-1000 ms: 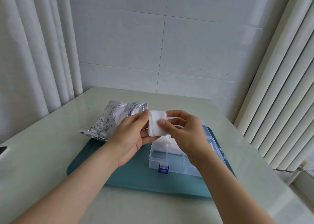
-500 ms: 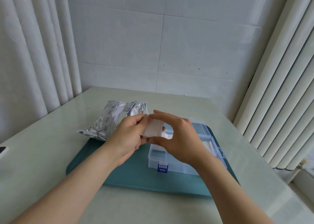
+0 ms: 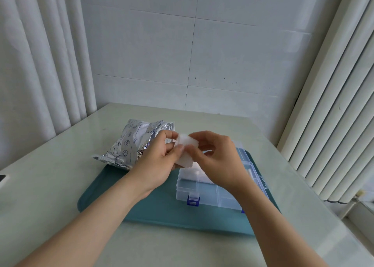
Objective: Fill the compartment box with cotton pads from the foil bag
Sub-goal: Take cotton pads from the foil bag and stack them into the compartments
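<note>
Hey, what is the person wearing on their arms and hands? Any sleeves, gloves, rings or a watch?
Nothing that shows. The left hand and right hand are bare, with no gloves and no ring on the fingers in view. The left forearm and right forearm are uncovered down to the frame's lower edge, with no sleeve, watch or bracelet.

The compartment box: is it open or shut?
Open. The compartment box has its lid tipped back, and cotton pads lie in a far compartment.
</note>
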